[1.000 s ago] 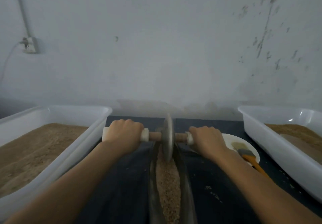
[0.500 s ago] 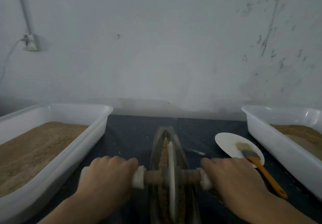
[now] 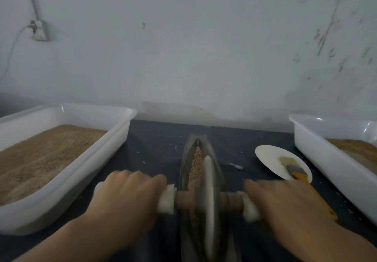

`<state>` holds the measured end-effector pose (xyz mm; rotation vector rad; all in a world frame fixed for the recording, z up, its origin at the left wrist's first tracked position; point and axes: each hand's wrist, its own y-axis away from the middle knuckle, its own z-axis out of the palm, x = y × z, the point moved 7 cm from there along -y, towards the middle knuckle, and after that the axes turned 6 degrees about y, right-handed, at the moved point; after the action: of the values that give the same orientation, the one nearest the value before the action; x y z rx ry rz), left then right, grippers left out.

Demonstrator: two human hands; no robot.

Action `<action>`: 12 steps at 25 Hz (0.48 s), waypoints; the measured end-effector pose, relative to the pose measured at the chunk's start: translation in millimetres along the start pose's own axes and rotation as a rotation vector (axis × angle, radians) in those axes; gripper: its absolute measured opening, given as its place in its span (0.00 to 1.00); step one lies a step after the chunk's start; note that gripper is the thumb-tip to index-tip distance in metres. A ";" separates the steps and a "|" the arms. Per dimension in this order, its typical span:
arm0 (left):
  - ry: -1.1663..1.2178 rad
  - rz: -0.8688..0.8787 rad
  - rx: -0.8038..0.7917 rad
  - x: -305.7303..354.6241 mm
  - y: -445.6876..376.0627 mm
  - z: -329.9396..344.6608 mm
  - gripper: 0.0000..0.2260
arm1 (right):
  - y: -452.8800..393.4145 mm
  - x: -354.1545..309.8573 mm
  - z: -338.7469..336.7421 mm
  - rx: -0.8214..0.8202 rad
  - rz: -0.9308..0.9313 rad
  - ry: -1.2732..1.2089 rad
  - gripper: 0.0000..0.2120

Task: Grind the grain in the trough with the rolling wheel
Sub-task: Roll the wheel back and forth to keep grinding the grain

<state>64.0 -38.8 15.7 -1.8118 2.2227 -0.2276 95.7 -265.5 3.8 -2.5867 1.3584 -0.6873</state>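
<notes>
Wheel point(image 3: 208, 196) barely shifted — between both gripping hands point(image 3: 130, 198)

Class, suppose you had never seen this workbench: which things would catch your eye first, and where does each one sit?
At centre foreground, the left hand and right hand grip the two ends of a wooden axle, whose pale rolling wheel stands in a narrow boat-shaped trough with grain along its groove. Large white tubs of brown meal flank it, the left tub and the right tub. A yellow-handled brush lies across a white plate right of the trough.
</notes>
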 end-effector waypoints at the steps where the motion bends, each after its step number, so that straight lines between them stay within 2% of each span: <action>1: -0.038 0.038 0.048 4.7 13.2 -10.9 0.16 | 7.1 2.2 -2.4 -0.077 0.007 -0.019 0.26; 2: -0.055 0.072 0.062 6.1 19.9 -16.4 0.16 | 13.0 5.5 6.2 -0.264 0.037 -0.078 0.23; 3: -0.057 0.070 0.007 6.5 20.5 -14.2 0.15 | 17.3 10.0 20.7 -0.426 0.096 -0.120 0.23; 4: -0.049 0.034 -0.040 5.7 15.0 -9.9 0.13 | 14.2 9.7 23.1 -0.431 0.121 -0.101 0.22; 8: -0.029 -0.093 0.002 -9.9 -48.7 11.9 0.13 | -40.2 14.7 16.2 -0.078 0.145 0.052 0.16; 9: -0.028 -0.109 0.021 -13.6 -68.1 16.0 0.11 | -62.0 17.8 13.2 -0.039 0.162 0.061 0.14; 12: -0.030 -0.144 0.085 -18.2 -100.7 13.8 0.08 | -100.1 29.4 11.9 -0.086 0.230 0.115 0.11</action>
<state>165.8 -41.4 33.2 -1.9175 2.0326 -0.3161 190.1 -232.0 35.6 -2.4312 1.7230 -0.7641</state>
